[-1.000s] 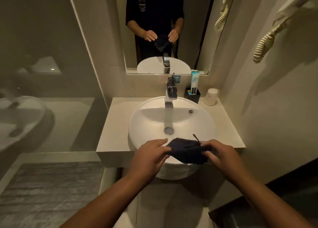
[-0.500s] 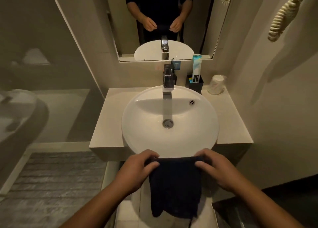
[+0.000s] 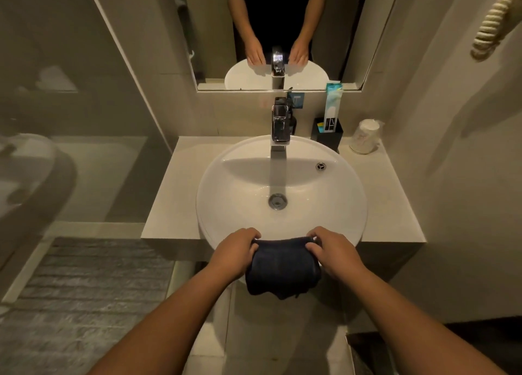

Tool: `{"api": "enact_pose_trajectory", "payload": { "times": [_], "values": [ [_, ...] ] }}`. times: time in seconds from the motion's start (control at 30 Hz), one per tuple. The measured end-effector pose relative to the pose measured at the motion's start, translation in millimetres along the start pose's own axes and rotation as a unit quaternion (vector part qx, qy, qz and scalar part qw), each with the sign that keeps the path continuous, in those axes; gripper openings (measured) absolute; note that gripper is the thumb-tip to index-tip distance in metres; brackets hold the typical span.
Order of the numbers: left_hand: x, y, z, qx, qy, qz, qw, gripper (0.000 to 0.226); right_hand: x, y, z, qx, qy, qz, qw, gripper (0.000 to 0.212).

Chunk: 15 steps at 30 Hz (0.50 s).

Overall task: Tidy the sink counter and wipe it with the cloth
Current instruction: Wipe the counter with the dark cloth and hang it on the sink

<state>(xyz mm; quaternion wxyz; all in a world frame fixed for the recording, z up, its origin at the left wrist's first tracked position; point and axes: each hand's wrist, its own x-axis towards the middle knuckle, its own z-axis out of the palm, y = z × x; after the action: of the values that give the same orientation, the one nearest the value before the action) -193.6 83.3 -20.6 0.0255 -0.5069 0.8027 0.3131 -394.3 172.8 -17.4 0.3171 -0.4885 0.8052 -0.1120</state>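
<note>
The left hand [image 3: 236, 254] grips the left end of a dark blue cloth [image 3: 282, 267], fingers curled over its upper edge, and the right hand [image 3: 334, 254] pinches the right end the same way, so the cloth is stretched between them. It is doubled over and hangs in front of the near rim of the round white sink [image 3: 234, 193], its top edge lying against or just at that rim and its lower edge dangling below the basin. Both forearms reach in from the bottom of the view. Inside the basin a metal drain [image 3: 277, 200] sits at the centre, with a small overflow hole [image 3: 321, 166] up to the right. A chrome tap [image 3: 280, 125] rises at the far rim. The sink rests on a pale counter [image 3: 172, 199] set against the wall. At the back right of the counter stands a black holder [image 3: 329, 134] with a tall toothpaste box [image 3: 332, 100] upright in it, and just beside it to the right sits a wrapped white cup [image 3: 365, 136]. Above the tap a mirror [image 3: 214, 35] reflects both hands and the basin. A coiled cord [image 3: 493, 24] hangs on the right wall.
</note>
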Motion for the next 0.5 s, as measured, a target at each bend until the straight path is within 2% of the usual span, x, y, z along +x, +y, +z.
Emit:
{"api": "enact_pose_trajectory", "payload": {
  "times": [0.1,0.17,0.23,0.3,0.4,0.5],
  "values": [
    [-8,3,5,0.034,0.045,0.013,0.998,0.039,-7,2,7,-0.01,0.071,-0.008,0.997,0.042],
    [-26,4,7,0.05,0.047,0.07,0.995,0.045,-22,7,12,-0.051,0.093,-0.089,0.99,0.053],
    [-45,4,9,0.112,0.024,0.145,0.983,0.056,-38,11,17,-0.12,0.055,-0.19,0.973,0.063],
    [-57,0,12,0.184,0.012,0.191,0.964,0.061,-47,14,23,-0.183,0.007,-0.241,0.953,0.068],
    [-58,-4,19,0.22,0.02,0.198,0.955,0.058,-50,12,27,-0.227,-0.008,-0.254,0.94,0.063],
    [-50,-7,27,0.207,0.036,0.17,0.963,0.042,-44,3,26,-0.237,0.003,-0.219,0.946,0.048]
  ]
}}
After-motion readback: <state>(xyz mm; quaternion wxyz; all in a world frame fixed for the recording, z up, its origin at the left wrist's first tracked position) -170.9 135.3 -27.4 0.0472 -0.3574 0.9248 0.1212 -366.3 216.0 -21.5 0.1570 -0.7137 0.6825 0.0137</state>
